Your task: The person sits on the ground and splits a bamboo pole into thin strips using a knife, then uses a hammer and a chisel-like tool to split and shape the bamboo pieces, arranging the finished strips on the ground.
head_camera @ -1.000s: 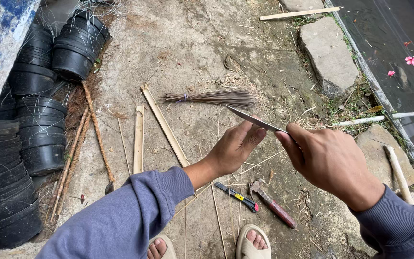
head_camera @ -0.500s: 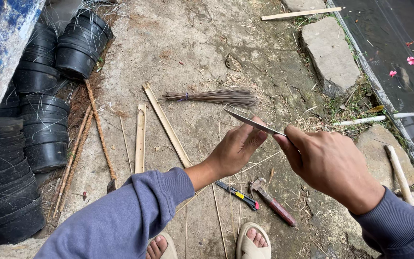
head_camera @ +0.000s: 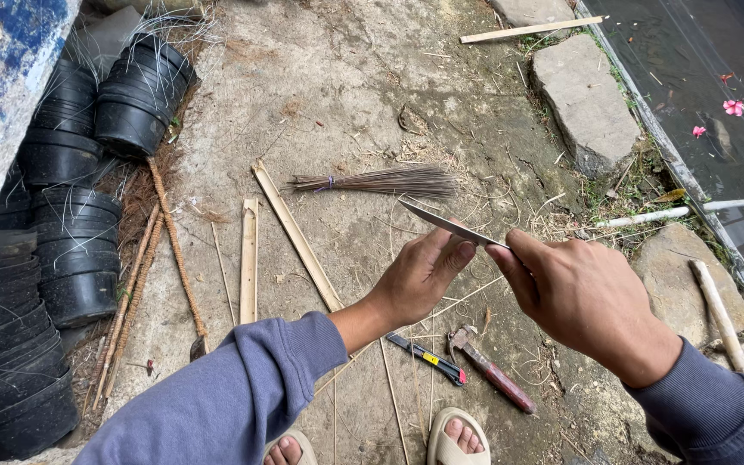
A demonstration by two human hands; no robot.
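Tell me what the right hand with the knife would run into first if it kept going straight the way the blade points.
The right hand aims the knife up and left. First in that line, probably the bundle of thin sticks on the ground, though the blade seems held above it, so depth is unclear.

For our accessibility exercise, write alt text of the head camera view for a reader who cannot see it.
A person's right hand holds a knife whose blade meets the fingertips of the left hand, above a concrete floor. Below lie a small broom bundle, split bamboo strips, a box cutter and a hammer; stacked black plastic pots stand at left.
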